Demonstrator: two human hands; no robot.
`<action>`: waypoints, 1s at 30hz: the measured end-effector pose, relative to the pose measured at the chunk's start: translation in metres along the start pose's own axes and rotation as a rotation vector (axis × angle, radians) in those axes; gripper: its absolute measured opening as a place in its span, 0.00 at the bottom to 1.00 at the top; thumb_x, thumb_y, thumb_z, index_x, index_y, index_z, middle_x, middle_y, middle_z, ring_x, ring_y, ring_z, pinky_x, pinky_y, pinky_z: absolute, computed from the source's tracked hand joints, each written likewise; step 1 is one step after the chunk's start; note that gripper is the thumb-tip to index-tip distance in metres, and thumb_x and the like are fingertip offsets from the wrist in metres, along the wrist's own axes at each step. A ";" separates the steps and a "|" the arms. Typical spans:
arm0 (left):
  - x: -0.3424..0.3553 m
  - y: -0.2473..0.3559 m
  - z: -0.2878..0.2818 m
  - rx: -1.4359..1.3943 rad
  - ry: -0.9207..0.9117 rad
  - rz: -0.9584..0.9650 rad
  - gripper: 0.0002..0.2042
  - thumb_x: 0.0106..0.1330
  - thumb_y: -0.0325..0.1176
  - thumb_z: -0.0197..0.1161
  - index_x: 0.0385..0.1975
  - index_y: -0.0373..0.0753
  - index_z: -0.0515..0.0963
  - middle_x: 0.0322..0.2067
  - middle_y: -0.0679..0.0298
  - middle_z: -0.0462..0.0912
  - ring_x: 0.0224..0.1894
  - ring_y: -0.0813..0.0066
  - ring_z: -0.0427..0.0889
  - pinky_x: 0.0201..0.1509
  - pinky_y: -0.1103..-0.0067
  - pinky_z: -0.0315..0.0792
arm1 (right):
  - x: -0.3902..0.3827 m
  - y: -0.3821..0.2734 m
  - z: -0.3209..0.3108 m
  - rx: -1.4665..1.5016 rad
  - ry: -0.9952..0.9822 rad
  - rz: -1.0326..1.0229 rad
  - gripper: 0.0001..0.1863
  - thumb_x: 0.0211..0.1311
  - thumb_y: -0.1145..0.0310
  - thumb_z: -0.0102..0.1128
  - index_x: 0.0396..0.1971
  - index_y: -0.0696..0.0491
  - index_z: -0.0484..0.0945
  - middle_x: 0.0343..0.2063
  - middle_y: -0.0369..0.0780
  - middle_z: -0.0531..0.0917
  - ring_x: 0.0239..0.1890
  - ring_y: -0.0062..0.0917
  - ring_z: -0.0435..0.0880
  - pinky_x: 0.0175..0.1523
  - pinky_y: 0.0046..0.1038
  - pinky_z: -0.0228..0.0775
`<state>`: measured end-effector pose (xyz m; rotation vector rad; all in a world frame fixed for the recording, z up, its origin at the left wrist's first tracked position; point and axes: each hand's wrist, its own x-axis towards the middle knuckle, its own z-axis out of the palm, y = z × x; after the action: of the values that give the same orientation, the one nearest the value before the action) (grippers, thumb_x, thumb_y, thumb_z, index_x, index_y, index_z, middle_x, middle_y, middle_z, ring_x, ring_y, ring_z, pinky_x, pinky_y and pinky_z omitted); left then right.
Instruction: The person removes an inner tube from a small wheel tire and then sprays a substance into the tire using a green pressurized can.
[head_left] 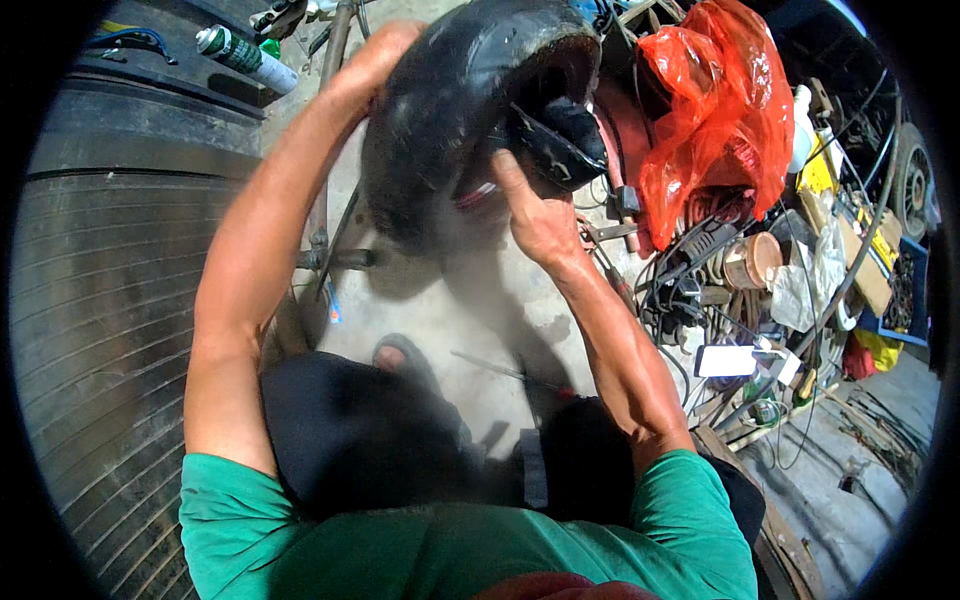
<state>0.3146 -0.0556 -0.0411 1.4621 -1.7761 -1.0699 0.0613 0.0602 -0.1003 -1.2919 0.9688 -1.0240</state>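
A large black tyre (425,130), rounded and scuffed, is in front of me above the concrete floor, its hollow side turned to the right. My left hand (392,48) holds it at its far left side, with the fingers hidden behind it. My right hand (545,220) grips the near right side at the opening. Its thumb points up along the black rubber, and the other fingers are mostly out of sight. Inside the opening, a black folded piece (560,145) shows above my right hand. A dusty haze blurs the tyre's lower edge.
A ridged metal panel (120,350) stands along my left, with a spray can (250,60) beyond it. On the right lie a red plastic bag (715,120), tangled cables, a brownish tub (752,262) and a lit white screen (725,361). A thin rod (510,373) lies between my feet.
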 end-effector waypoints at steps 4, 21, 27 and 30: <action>0.014 -0.018 -0.017 -0.098 -0.123 -0.154 0.13 0.66 0.34 0.65 0.41 0.29 0.85 0.31 0.58 0.87 0.30 0.75 0.83 0.32 0.73 0.77 | 0.000 -0.010 0.008 0.063 -0.016 0.117 0.30 0.73 0.50 0.60 0.61 0.59 0.76 0.57 0.43 0.81 0.59 0.32 0.76 0.68 0.33 0.63; -0.045 -0.060 0.037 -0.760 0.217 -0.361 0.11 0.75 0.34 0.58 0.48 0.35 0.82 0.39 0.63 0.87 0.37 0.76 0.84 0.41 0.76 0.80 | 0.057 -0.010 0.023 1.422 0.283 0.424 0.19 0.74 0.60 0.59 0.60 0.50 0.76 0.56 0.40 0.82 0.60 0.36 0.80 0.67 0.50 0.70; -0.033 -0.063 0.028 -0.660 0.277 -0.407 0.12 0.77 0.34 0.54 0.50 0.34 0.81 0.39 0.63 0.87 0.37 0.78 0.83 0.40 0.76 0.80 | 0.044 0.014 0.003 1.409 0.212 0.465 0.20 0.80 0.57 0.48 0.63 0.52 0.72 0.59 0.41 0.80 0.63 0.39 0.78 0.70 0.51 0.67; -0.024 -0.062 0.028 -0.672 0.320 -0.438 0.13 0.76 0.36 0.56 0.46 0.34 0.83 0.37 0.63 0.87 0.36 0.79 0.82 0.41 0.76 0.79 | 0.026 0.029 -0.011 1.353 0.071 0.415 0.23 0.81 0.57 0.45 0.66 0.52 0.69 0.65 0.42 0.76 0.67 0.39 0.73 0.74 0.51 0.61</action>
<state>0.3273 -0.0302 -0.1074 1.4891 -0.7680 -1.3765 0.0598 0.0326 -0.1299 0.0684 0.3501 -1.0480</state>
